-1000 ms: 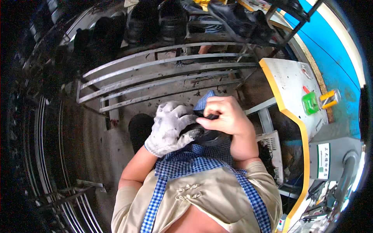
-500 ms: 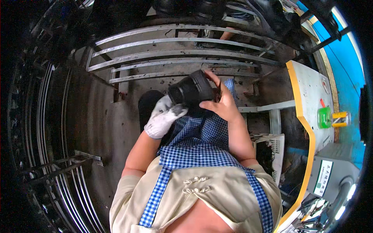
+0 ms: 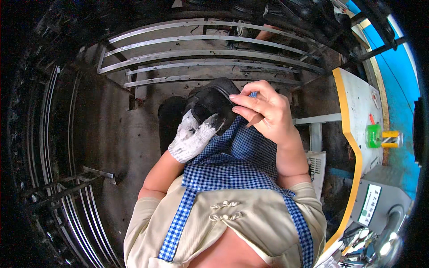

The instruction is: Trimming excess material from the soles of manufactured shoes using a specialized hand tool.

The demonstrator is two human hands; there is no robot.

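A black shoe (image 3: 216,96) with a thick sole is held over my lap. My left hand (image 3: 193,136), in a white knitted glove with dark-stained fingertips, is closed round its near left side. My bare right hand (image 3: 263,109) is at the right edge of the shoe, thumb and fingers drawn together in a pinch against it. Whatever lies between those fingertips is too small to tell. Below the hands, a blue-and-white checked apron (image 3: 232,172) covers my lap.
Metal rack rails (image 3: 205,53) cross in front of me, and another rack (image 3: 76,196) stands at the left. On my right is a white table (image 3: 357,102) with a yellow edge, bearing a green container (image 3: 373,136) and a grey machine (image 3: 384,196). A white crate (image 3: 316,167) sits below it.
The shoe has turned and tilted in my left hand. My right hand has let go of its sole end, shifted right and nearer, and closed into a pinch at its edge.
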